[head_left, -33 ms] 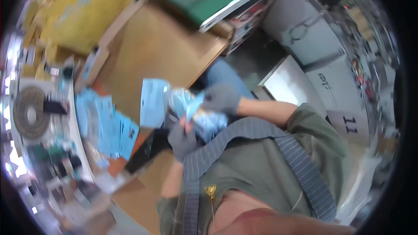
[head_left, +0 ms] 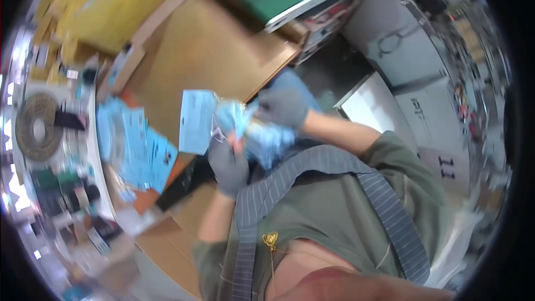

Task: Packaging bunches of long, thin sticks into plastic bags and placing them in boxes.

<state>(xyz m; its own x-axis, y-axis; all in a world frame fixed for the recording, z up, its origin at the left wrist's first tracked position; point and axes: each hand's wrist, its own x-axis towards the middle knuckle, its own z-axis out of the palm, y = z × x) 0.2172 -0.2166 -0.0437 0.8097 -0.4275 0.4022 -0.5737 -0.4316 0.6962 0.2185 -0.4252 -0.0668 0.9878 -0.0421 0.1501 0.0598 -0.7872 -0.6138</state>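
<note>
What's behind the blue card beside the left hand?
A brown surface shows above and left of the blue card, with a black strip lower down beside the left hand. Whatever lies directly behind the card is covered.

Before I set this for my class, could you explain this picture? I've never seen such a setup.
There is no machine here, just a person working by hand. A wide fisheye camera worn on the head looks down, so straight edges bend. The grey-gloved left hand pinches a soft light-blue item; the grey-gloved right hand is close beside it, but blur hides its grip. Overlapping light-blue packets lie to the left, and a brown work surface stretches ahead.
</note>
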